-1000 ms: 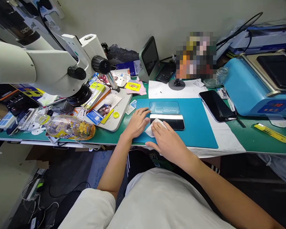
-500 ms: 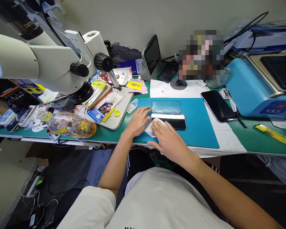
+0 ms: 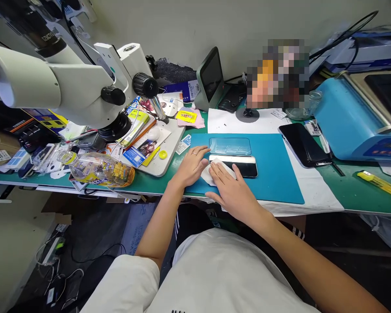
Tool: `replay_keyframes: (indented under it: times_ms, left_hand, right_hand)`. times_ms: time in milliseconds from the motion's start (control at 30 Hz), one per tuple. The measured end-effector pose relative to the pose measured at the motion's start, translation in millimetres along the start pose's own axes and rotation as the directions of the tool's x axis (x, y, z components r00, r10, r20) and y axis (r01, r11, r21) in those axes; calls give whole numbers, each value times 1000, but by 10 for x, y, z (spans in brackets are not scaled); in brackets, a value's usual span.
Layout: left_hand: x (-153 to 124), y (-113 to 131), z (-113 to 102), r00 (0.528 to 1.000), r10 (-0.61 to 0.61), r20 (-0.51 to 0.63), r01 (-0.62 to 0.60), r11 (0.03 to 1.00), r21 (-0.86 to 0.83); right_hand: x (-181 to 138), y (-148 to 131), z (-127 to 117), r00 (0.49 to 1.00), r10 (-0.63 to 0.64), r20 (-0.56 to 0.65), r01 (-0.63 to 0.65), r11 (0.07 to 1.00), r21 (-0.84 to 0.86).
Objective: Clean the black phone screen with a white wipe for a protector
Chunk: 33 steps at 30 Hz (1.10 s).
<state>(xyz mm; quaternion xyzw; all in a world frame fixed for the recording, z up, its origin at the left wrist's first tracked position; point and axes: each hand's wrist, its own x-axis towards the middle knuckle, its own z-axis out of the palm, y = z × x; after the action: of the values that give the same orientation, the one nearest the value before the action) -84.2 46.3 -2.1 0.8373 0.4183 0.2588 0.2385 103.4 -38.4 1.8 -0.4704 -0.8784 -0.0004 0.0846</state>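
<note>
A phone (image 3: 247, 167) with a dark, glossy face lies on the blue mat (image 3: 276, 169). My right hand (image 3: 230, 184) presses a folded white wipe (image 3: 208, 174) onto the left part of that face, its fingers held together over the wipe. At the phone's left end rests my left hand (image 3: 193, 166), fingers stretched out and a ring on one of them; whether it touches the phone I cannot tell. Just beyond the phone lies a thin clear panel (image 3: 230, 146) with a dark outline and rounded corners. The wipe and my right hand hide the phone's left part.
To the left stand a microscope (image 3: 81, 91) and a plastic bottle (image 3: 97, 168) lying on its side. On the right are another phone (image 3: 301, 143), a yellow cutter knife (image 3: 379, 184) and a blue machine (image 3: 345, 117). A screen device (image 3: 210, 78) stands at the back.
The whole view has shifted slightly, so everything sits a little further right. My hands, the wipe and the phone keep nearly the same places relative to one another.
</note>
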Motion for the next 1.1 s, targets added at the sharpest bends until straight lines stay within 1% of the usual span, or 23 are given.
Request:
replay_keyframes:
  times_ms: [100,167,333,433,500,600,733,833,900,1000,1100]
  left_hand:
    - [-1,14,-5,1000,-22,11,22,1000,22]
    - [-2,21,-6,999,-33,18,32,999,34]
    - [-5,26,-9,999,-27,30,26,999,27]
    - [-8,28,-8,999,-41,36,40,999,17]
    - [-10,30,-8,998,-42,37,41,999,15]
    - [-12,37,-11,998,-42,43,41,999,27]
    - [-6,44,-16,998,-47,45,45,998,43]
    - [1,37,-9,999,-39,36,37,998,46]
    - [4,28,1,999,-33,24,32,999,39]
    - [4,6,20,1000,-26,17,26,999,27]
    - [1,-19,34,1000,-26,12,25,999,33]
  right_hand:
    - [-165,84,-29,1000,-5,9,5,1000,3]
    - [-274,184,-48,1000,17,6,-17,1000,7]
    - [-601,450,-93,987,160,4,-160,987,6]
    - [-731,549,-117,976,213,50,-214,977,17]
    - [-734,594,-125,968,233,87,-236,971,27]
    - [-619,656,-114,956,273,112,-277,961,22]
    - [-375,651,-54,955,290,57,-290,957,-11]
    - [-184,500,8,964,266,-4,-266,964,10]
    - [-42,341,43,969,247,-13,-246,968,48]
    - [190,100,73,977,208,38,-211,972,105]
    - [366,-40,76,988,135,73,-145,975,165]
